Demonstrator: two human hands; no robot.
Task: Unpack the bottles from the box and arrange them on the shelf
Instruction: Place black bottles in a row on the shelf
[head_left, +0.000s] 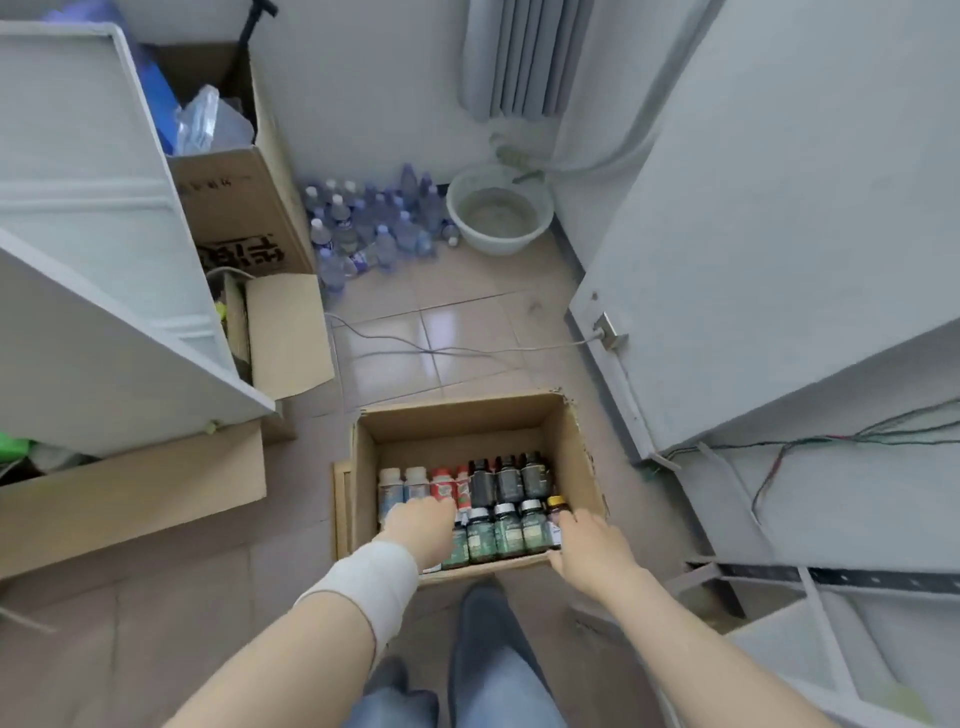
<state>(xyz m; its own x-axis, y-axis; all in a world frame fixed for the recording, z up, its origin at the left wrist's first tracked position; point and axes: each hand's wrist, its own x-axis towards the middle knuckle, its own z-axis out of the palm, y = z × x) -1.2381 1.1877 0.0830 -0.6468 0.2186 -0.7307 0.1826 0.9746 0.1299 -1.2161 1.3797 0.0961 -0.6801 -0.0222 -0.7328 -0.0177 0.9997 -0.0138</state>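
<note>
An open brown cardboard box (457, 418) sat on the tiled floor (467, 291), two rows of small mixed-colour bottles (511, 483) standing inside. The left hand (423, 525) and right hand (587, 545) reached in; neither grip could be told. Unpacking seemed barely begun, with the box nearly full.

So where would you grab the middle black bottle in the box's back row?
By its cap and neck, from straight above. The black bottle seems to stand upright, packed tight between its neighbours in the box, so only the top is free.
</note>
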